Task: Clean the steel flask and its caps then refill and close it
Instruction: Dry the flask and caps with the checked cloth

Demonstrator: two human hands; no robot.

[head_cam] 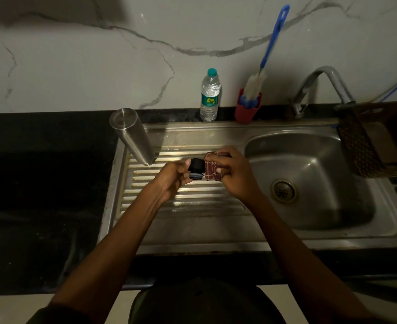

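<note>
Two hands wipe a black flask cap with a cloth above the sink's drainboard.

Nearest, both forearms reach in over the dark counter edge. The left hand [169,177] curls its fingers round the black inner cap [196,168], whose blue-grey ring faces near; the right hand [233,171] pinches a folded maroon cloth [212,168] against the cap's right side. Under them lies the ribbed steel drainboard [181,206], with the sink bowl [309,183] and its drain to the right. Farther left, the steel flask [132,135] stands inverted on the drainboard's far left corner. Along the far counter stand a plastic water bottle [209,95], a red cup [246,109] holding a blue-handled bottle brush [266,52], and the tap [321,86]; a brown basket [375,139] sits at far right.
</note>
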